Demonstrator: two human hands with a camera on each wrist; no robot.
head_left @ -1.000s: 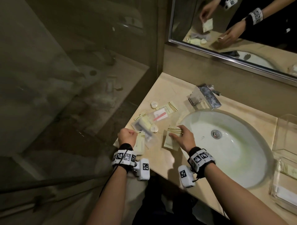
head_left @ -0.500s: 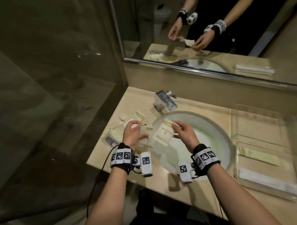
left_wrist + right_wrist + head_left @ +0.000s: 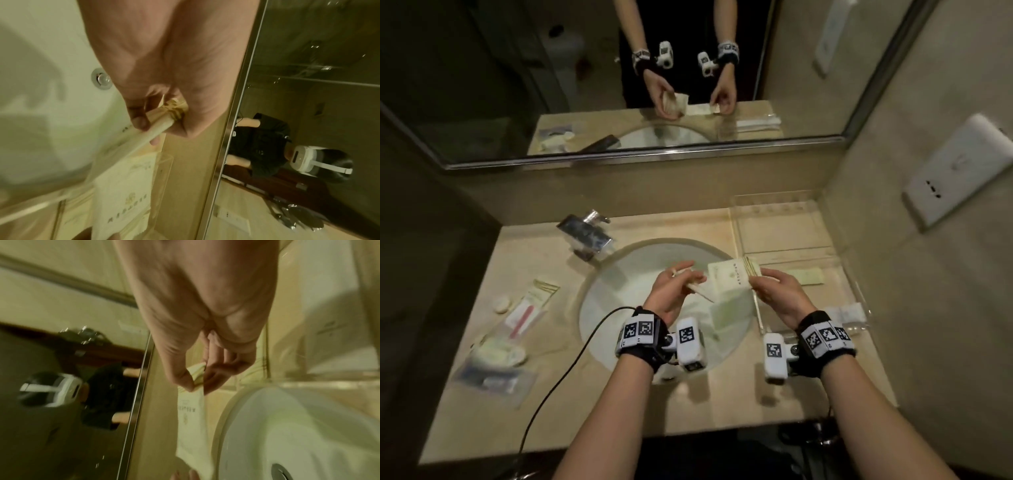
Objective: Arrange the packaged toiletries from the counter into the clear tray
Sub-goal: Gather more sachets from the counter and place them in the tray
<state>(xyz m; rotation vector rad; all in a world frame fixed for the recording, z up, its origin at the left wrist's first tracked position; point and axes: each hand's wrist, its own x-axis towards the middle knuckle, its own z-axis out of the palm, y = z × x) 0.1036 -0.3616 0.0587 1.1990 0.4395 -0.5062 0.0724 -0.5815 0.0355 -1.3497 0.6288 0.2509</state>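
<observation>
Right hand (image 3: 779, 294): thumb and fingers pinching the gold-striped end of a cream sachet (image 3: 729, 279), holding it in the air over the right rim of the basin (image 3: 619, 294); wrist view showing the same pinch (image 3: 197, 378) with the sachet (image 3: 191, 415) hanging flat below the fingers.
Left hand (image 3: 674, 291): fingers curling round a few thin cream packets (image 3: 697, 291); wrist view showing thumb and fingers (image 3: 141, 120) closing on the striped ends of those packets (image 3: 156, 126).
Both hands: working close together over the basin, the held items nearly touching.
Clear tray (image 3: 856, 291): sitting on the counter (image 3: 585, 404) just right of the basin, against the right wall; a cream packet (image 3: 806, 275) lying in its middle section, a white packet (image 3: 847, 313) lying in its near section.
Remaining toiletries: lying on the counter left of the basin, well apart from the tray: a long sachet with a pink strip (image 3: 527, 308), a small round white piece (image 3: 501, 305), clear-wrapped items (image 3: 496, 363) nearer the front edge.
Faucet (image 3: 585, 234): standing behind the basin, left of centre.
Mirror (image 3: 619, 78): reflecting both hands and the held packets.
</observation>
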